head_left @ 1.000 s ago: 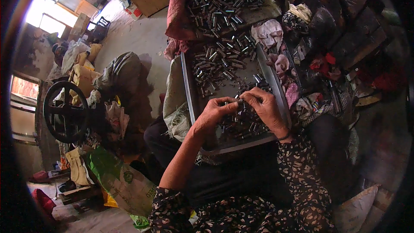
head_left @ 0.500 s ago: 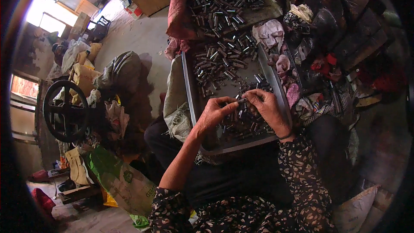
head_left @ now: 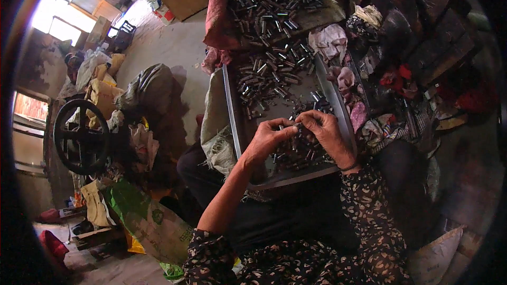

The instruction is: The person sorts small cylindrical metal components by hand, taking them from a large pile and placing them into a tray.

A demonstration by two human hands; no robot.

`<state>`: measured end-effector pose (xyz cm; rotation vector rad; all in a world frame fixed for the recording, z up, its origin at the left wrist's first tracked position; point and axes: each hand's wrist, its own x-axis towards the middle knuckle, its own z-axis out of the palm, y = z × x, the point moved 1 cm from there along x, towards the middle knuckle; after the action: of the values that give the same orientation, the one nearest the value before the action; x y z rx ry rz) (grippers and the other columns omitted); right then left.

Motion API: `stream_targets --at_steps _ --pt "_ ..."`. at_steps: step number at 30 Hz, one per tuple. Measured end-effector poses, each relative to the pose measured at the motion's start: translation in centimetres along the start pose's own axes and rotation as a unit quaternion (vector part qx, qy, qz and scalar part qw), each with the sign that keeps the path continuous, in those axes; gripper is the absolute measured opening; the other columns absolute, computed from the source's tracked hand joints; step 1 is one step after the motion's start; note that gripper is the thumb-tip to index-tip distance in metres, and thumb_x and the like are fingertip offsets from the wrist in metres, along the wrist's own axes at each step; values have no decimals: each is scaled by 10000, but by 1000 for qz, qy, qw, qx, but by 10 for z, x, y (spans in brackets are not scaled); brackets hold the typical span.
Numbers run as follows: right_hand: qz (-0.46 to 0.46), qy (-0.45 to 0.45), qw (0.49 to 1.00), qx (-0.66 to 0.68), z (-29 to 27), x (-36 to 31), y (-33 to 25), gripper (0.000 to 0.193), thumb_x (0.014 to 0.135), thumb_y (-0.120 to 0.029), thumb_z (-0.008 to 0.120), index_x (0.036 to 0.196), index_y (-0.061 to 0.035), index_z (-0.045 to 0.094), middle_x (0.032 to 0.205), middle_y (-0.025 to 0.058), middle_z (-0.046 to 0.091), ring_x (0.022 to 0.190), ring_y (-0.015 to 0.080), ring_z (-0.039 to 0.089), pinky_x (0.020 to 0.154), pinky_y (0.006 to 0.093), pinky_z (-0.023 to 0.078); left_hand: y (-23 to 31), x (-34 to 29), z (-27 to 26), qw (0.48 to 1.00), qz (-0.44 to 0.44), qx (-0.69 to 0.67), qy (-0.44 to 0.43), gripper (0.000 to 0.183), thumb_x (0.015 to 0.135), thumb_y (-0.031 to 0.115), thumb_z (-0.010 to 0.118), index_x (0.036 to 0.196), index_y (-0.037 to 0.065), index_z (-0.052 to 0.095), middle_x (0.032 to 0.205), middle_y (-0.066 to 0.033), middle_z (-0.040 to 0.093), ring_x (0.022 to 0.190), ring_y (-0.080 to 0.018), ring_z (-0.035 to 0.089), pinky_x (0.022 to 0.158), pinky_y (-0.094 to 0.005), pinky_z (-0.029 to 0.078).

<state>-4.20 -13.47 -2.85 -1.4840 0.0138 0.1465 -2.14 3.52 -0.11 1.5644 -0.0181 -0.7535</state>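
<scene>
My left hand (head_left: 268, 138) and my right hand (head_left: 323, 128) meet over the near part of a grey metal-rimmed tray (head_left: 296, 180). Thumbs and fingers of both are pinched together on one small dark metal piece, mostly covered by the fingertips. Its exact kind does not show. Below and around the hands lie many loose short metal cylinders (head_left: 299, 164), some shiny, some dull. More of these cylinders (head_left: 272, 75) are spread over the far half of the tray.
Beyond the tray, a large heap of metal cylinders (head_left: 269, 5) lies on sacking beside a red cloth (head_left: 218, 18). Rags (head_left: 328, 42) line the right side. To the left are a black handwheel (head_left: 81, 136), a stuffed grey sack (head_left: 150, 92) and a green-and-white bag (head_left: 150, 219).
The fingertips have closed further over the small metal piece, which showed more plainly before. My left hand has shifted slightly to the right, while the tray and heap stay put.
</scene>
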Motion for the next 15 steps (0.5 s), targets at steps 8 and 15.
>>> stream_targets --at_steps 8,15 --pt "-5 -28 999 42 -6 -4 -6 303 876 -285 552 1059 -45 580 741 -2 570 635 46 504 561 187 408 1 -21 -36 986 22 -112 123 247 825 216 605 982 27 589 736 -9 571 613 -89 545 515 -238 464" --pt "6 -58 998 33 3 -9 -10 249 891 -227 529 1035 -31 584 754 14 576 638 58 511 575 195 423 -24 -26 -108 925 99 -251 268 254 867 286 524 937 45 565 732 -28 565 639 -128 559 522 -257 454"
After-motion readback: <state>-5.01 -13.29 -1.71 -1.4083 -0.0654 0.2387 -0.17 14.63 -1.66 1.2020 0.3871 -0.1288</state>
